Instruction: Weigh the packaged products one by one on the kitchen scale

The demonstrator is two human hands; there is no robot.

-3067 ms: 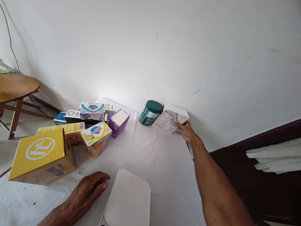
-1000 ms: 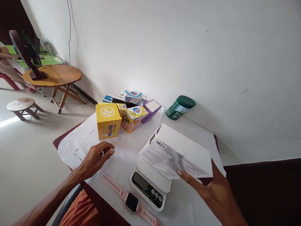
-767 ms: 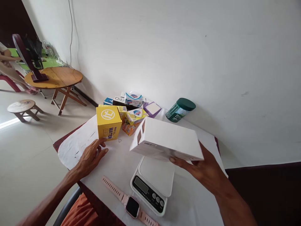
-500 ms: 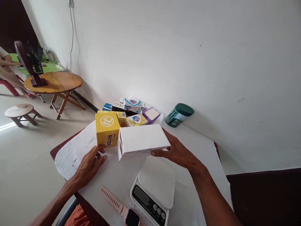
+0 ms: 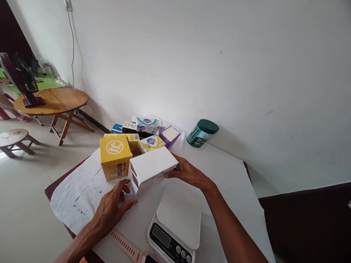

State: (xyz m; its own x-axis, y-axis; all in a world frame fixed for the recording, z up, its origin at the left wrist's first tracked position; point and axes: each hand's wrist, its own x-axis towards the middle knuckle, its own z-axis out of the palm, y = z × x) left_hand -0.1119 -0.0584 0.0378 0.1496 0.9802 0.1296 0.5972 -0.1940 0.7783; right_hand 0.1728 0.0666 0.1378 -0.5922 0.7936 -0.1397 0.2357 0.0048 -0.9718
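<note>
My right hand (image 5: 189, 173) grips the right end of a white box (image 5: 153, 164), thumb along its near lower edge and fingers hidden behind. The box's left end shows dark cutouts and a flap. My left hand (image 5: 113, 204) lies with fingers and thumb apart near that end, below a yellow box (image 5: 115, 157) with a white logo; whether a fingertip touches the white box I cannot tell. Nearer to me, a white kitchen scale (image 5: 178, 215) with a blank display stands with nothing on its plate. A pink-strapped smartwatch (image 5: 127, 244) lies left of the scale.
Behind the white box sit a yellow soap box (image 5: 151, 143), a white-and-blue soap box (image 5: 147, 125), a purple box (image 5: 170, 136) and several others. A green canister (image 5: 203, 133) stands by the wall. A fan (image 5: 30, 87) rests on a round wooden table (image 5: 64, 96).
The white box has come lower and left in the view, in my right hand. My left hand has moved right, towards the box's left end. The view has shifted slightly right.
</note>
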